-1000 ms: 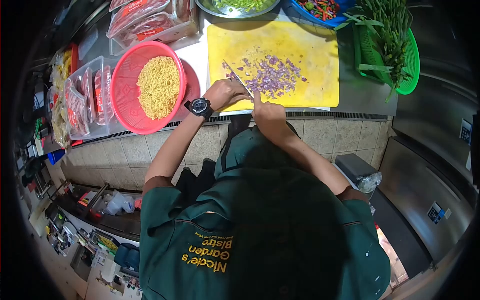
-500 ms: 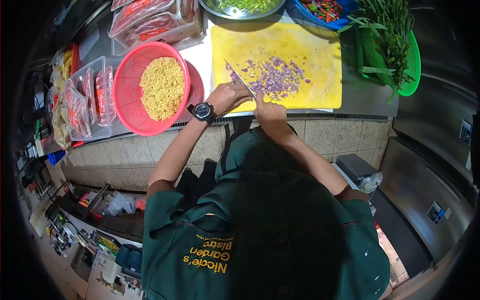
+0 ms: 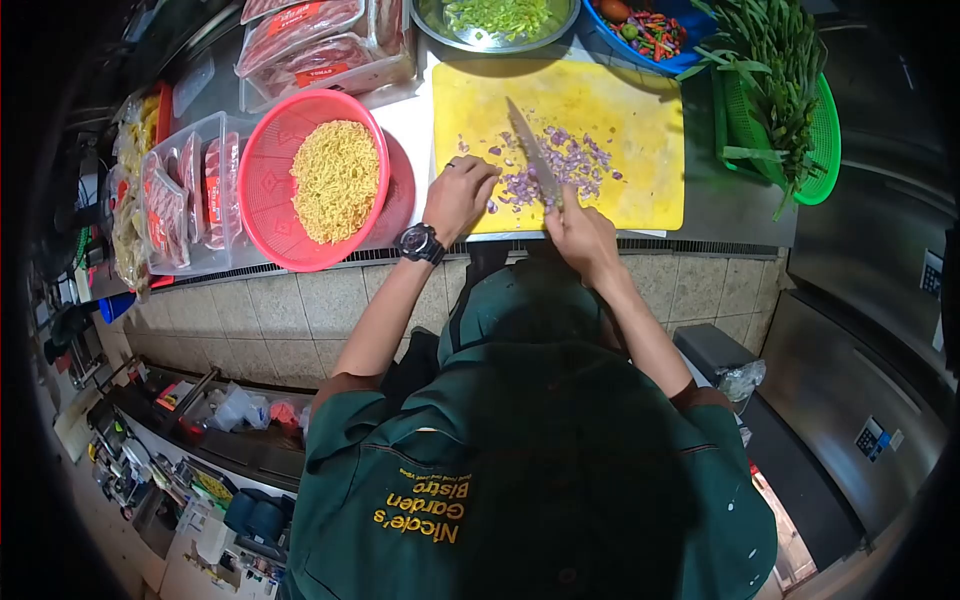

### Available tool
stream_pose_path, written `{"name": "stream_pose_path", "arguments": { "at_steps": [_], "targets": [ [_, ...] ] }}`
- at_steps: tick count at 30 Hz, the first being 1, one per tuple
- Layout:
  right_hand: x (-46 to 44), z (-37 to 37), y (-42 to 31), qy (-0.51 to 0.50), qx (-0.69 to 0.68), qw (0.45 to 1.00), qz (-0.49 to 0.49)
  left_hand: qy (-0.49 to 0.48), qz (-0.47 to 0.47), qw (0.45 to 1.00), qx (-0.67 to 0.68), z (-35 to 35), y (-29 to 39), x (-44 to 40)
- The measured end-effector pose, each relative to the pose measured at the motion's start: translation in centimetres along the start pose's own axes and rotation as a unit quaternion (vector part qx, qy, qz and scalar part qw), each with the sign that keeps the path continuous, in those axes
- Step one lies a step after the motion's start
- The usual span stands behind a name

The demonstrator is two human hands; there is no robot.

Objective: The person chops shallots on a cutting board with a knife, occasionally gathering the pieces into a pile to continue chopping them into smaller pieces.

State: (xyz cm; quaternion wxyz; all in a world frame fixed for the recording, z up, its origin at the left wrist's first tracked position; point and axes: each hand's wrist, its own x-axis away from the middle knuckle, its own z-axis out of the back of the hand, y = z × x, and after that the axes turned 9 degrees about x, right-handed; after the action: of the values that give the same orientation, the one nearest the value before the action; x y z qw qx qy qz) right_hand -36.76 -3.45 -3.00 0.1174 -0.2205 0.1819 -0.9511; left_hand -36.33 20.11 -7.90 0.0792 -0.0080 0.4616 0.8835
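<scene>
My right hand (image 3: pixel 583 236) is closed round the handle of a knife (image 3: pixel 534 153), whose blade points up and left above the yellow cutting board (image 3: pixel 640 120). Chopped purple onion (image 3: pixel 575 165) lies scattered across the middle of the board, partly behind the blade. Near the board's lower left edge is my left hand (image 3: pixel 461 196), wearing a watch, with its fingers bent and close together. Whether it holds anything is hidden. A few onion bits lie beside its fingertips.
A pink basket of noodles (image 3: pixel 338 180) stands left of the board, beside tubs of packed meat (image 3: pixel 222 190). Behind the board are a metal bowl of chopped greens (image 3: pixel 497 18) and a blue basin of chillies (image 3: pixel 650 35). Right stands a green basket (image 3: pixel 826 160) with long greens.
My right hand has moved right with the knife, and the blade has swung away from my left hand to a steeper angle over the onion. The whole view has shifted slightly.
</scene>
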Motion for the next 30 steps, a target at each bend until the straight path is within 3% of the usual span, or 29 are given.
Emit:
{"name": "stream_pose_path", "arguments": {
  "at_steps": [7,15,16,19,21,23,25,30],
  "targets": [
    [1.6,1.2,2.7,0.034,0.001,0.997,-0.073,0.012,0.02,0.996,0.082,-1.5,0.8,-1.7],
    [2.8,2.0,4.1,0.01,-0.051,0.994,-0.093,-0.011,0.006,1.0,0.012,-0.6,1.0,-3.3],
    [2.9,1.7,4.3,0.011,-0.054,0.994,-0.093,-0.021,0.039,0.999,0.022,0.0,1.5,-3.0],
    [3.0,-0.4,5.2,0.081,-0.024,0.995,-0.046,-0.034,0.079,0.996,0.031,1.1,1.3,-1.9],
    [2.9,-1.3,4.9,0.243,0.114,0.959,0.091,-0.008,0.113,0.992,0.062,1.4,1.2,-0.8],
    [2.9,-1.5,4.3,0.256,0.115,0.954,0.108,-0.004,0.127,0.991,0.049,1.6,1.5,-0.1],
    [2.7,-1.0,3.1,0.268,0.117,0.947,0.13,0.01,0.112,0.992,-0.057,1.6,1.8,0.4],
    [1.2,-1.2,2.0,0.187,0.08,0.964,0.169,0.046,0.141,0.986,-0.078,0.9,2.0,0.6]
  ]
}}
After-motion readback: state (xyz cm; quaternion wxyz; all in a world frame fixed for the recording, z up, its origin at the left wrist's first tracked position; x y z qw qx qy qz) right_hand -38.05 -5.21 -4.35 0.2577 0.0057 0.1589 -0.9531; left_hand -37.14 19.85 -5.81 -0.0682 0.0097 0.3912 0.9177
